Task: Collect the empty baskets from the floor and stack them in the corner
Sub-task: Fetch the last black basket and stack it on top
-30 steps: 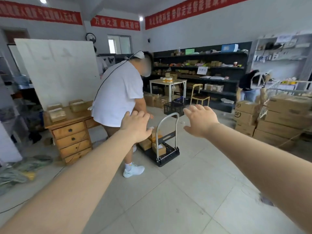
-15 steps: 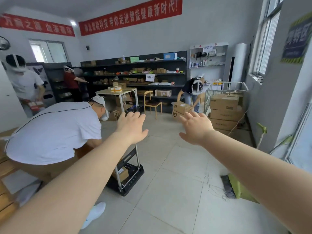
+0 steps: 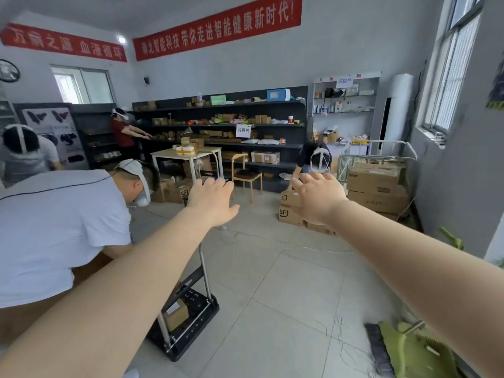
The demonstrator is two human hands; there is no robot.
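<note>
Left hand (image 3: 214, 203) and right hand (image 3: 317, 199) both released, fingers spread, grasping nothing, raised above black hand trolley (image 3: 188, 320) on floor

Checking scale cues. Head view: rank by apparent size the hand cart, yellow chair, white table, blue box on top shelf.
1. hand cart, nearest the camera, so inflated
2. white table
3. yellow chair, close to the table in apparent size, so that order is unsure
4. blue box

Bare floor tiles (image 3: 286, 282) lie open ahead; a bent-over person (image 3: 54, 227) and black trolley (image 3: 188, 323) block the left, boxes (image 3: 290, 214) the far right.
</note>
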